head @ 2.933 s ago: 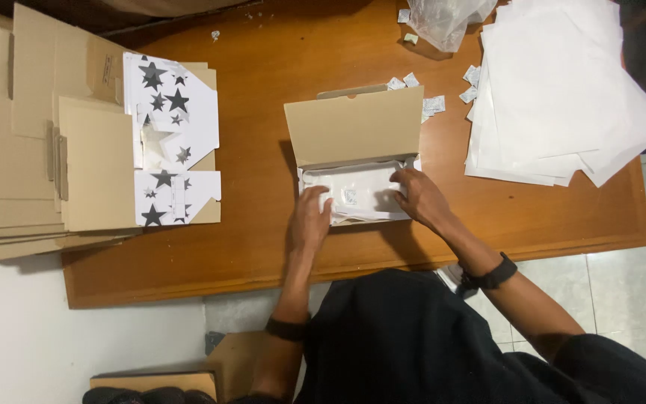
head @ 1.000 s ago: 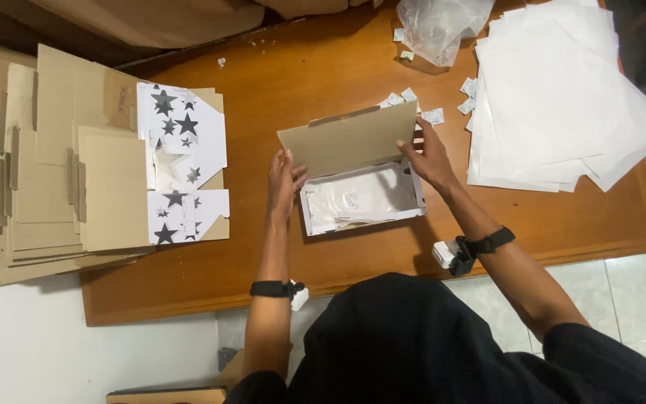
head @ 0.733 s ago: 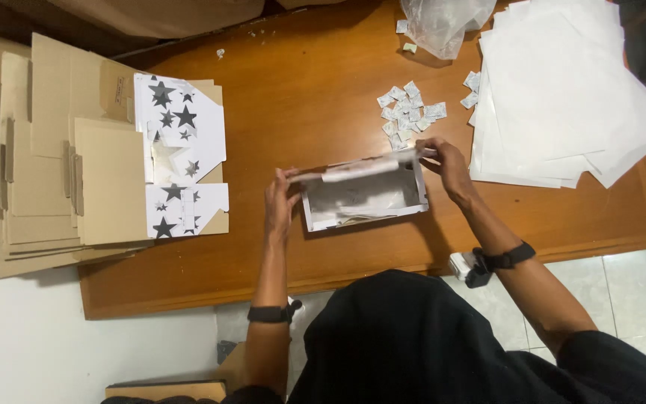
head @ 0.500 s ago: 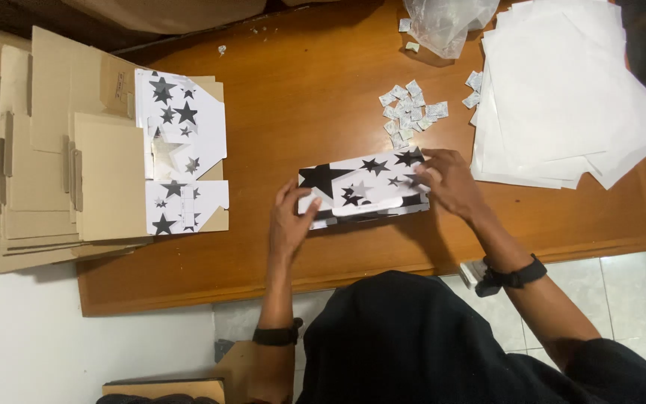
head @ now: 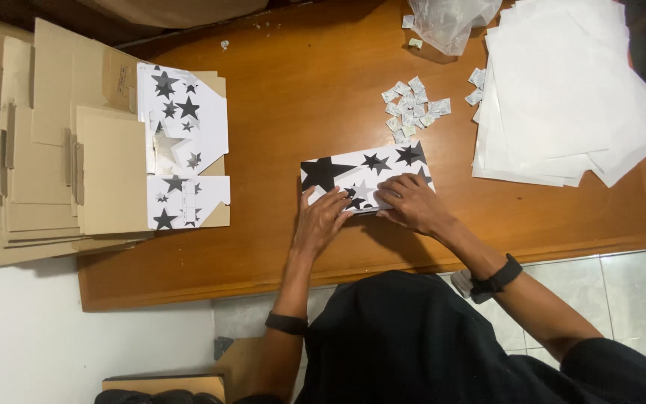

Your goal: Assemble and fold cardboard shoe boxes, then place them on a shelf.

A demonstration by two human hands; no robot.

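Near edge of the star-printed box (head: 364, 173) hidden under both hands (head: 323, 219). Box contents not visible, lid down. Flat cardboard stack (head: 31, 142) cut off at left edge, clear plastic bag (head: 454, 19) at top. Small white packets (head: 411, 105) too small to identify. Desk (head: 278, 105) front partly blocked by person's torso.

One star-printed box (head: 364, 168), two hands

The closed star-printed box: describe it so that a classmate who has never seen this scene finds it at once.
Start at the brown wooden table. Near the middle of its front edge lies a closed white box with black stars, under the left hand and right hand. Unlike the star-printed flat sheets at the left, it is folded shut.
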